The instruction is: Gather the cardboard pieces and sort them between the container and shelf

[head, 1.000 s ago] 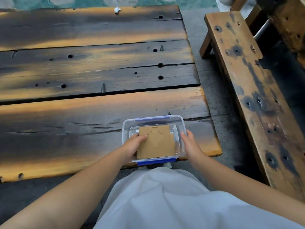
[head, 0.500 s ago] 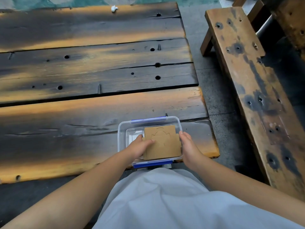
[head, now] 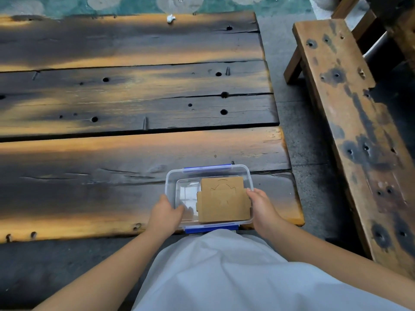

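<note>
A clear plastic container [head: 171, 184] with blue clips stands at the near right edge of the dark wooden table [head: 134, 153]. A flat brown cardboard piece [head: 223, 202] with cut outlines lies inside it, against the right wall. My left hand [head: 165, 215] grips the container's near left corner, thumb over the rim. My right hand [head: 261, 204] holds the right wall, fingertips at the rim beside the cardboard.
A worn wooden bench [head: 350, 122] runs along the right, across a strip of grey floor [head: 301, 135]. My white garment [head: 224, 272] fills the bottom centre. A small white scrap [head: 170, 18] lies at the table's far edge.
My left hand has come off the cardboard and moved to the container's left corner. The cardboard now lies flat inside, toward the right wall.
</note>
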